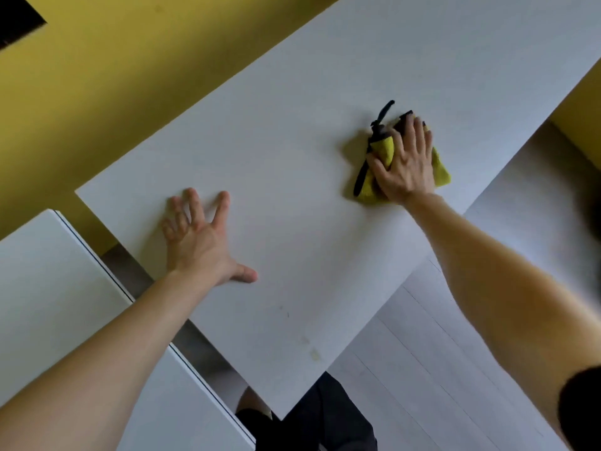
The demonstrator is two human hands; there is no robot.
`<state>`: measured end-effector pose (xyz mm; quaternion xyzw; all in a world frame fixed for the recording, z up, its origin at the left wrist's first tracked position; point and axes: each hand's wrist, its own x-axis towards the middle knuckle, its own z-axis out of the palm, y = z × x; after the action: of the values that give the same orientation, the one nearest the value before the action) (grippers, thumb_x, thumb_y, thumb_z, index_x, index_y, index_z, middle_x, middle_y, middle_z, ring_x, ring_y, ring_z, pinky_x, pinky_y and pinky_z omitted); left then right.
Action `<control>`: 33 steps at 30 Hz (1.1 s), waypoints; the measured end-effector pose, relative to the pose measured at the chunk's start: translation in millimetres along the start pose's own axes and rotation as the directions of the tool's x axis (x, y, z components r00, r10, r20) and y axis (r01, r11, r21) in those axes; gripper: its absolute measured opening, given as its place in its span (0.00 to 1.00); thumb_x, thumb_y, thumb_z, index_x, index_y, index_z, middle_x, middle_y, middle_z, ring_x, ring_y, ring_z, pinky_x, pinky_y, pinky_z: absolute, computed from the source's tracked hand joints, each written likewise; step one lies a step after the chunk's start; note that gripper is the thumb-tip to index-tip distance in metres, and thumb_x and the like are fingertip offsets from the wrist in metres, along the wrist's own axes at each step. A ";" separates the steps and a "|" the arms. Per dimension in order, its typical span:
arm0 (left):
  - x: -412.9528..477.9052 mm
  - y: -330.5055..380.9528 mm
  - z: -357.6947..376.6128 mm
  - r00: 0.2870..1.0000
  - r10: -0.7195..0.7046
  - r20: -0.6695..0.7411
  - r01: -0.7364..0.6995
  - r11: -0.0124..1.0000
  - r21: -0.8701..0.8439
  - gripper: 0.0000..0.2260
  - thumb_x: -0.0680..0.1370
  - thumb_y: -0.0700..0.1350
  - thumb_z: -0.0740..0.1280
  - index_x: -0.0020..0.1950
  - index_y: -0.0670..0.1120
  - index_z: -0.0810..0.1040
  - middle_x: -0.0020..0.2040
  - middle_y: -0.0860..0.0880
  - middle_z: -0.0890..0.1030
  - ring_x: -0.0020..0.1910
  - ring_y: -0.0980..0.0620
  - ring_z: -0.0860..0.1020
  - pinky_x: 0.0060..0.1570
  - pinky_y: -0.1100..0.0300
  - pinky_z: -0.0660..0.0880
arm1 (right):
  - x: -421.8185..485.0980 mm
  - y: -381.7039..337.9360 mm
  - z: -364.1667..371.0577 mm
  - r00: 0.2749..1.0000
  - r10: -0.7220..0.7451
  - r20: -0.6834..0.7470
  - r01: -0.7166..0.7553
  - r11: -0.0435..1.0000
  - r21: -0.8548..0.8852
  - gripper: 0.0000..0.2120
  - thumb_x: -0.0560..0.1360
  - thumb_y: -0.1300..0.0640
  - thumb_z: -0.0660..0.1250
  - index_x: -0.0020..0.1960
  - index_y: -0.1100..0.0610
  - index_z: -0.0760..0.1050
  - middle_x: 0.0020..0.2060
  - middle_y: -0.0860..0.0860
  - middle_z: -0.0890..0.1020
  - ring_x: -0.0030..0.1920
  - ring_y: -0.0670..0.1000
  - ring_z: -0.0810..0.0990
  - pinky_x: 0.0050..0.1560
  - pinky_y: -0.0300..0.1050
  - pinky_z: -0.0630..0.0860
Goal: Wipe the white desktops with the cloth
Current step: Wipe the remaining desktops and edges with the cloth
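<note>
Yellow wall [130,76] behind white desktop [292,157]; second white desktop [48,288] lower left. Yellow cloth [382,151], black-edged, bunched near first desktop's right edge, long axis running away from person, black loop pointing toward wall. Right hand [406,164] presses on cloth, fingers extended. Left hand [198,245] splayed flat on desktop, holding nothing.
</note>
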<state>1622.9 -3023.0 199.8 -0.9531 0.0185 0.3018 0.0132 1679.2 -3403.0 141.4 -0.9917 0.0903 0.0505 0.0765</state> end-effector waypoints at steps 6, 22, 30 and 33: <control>-0.4 -0.6 0.2 1.000 -0.003 -0.009 0.002 1.000 -0.028 0.75 0.55 0.76 0.83 0.86 0.59 0.36 0.86 0.38 0.34 0.86 0.30 0.37 0.84 0.32 0.48 | -152.8 -153.9 33.8 0.874 -0.481 0.070 0.479 0.877 0.045 0.39 0.81 0.32 0.61 0.86 0.48 0.61 0.87 0.60 0.51 0.87 0.63 0.43 0.84 0.70 0.46; -50.5 45.8 19.3 0.958 -0.220 -0.182 0.192 0.969 -0.158 0.45 0.70 0.48 0.84 0.83 0.53 0.67 0.78 0.45 0.66 0.76 0.40 0.68 0.72 0.44 0.71 | -136.2 -30.2 13.8 0.943 -0.332 0.018 0.330 0.942 0.059 0.36 0.79 0.35 0.62 0.85 0.45 0.63 0.87 0.59 0.53 0.88 0.62 0.45 0.84 0.69 0.46; -98.6 127.1 61.7 0.936 -0.340 -0.097 0.298 0.906 -0.299 0.43 0.74 0.58 0.80 0.85 0.54 0.65 0.81 0.45 0.65 0.80 0.40 0.64 0.77 0.44 0.66 | -110.6 35.1 18.0 0.599 -0.794 0.100 0.791 0.607 0.081 0.37 0.78 0.37 0.64 0.85 0.43 0.62 0.87 0.56 0.54 0.88 0.59 0.48 0.86 0.64 0.48; -95.9 169.9 54.0 0.950 -0.310 -0.044 0.281 0.905 -0.319 0.59 0.65 0.69 0.82 0.88 0.58 0.54 0.87 0.45 0.56 0.84 0.40 0.57 0.81 0.45 0.62 | -31.6 136.0 -7.1 0.801 -0.597 0.028 0.595 0.801 0.070 0.34 0.79 0.37 0.62 0.84 0.43 0.66 0.87 0.56 0.58 0.87 0.60 0.52 0.84 0.68 0.53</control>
<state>1506.2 -3188.2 208.4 -0.9481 -0.1730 0.2506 -0.0913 1623.5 -3530.9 132.6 -0.9657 -0.2263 0.0452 0.1194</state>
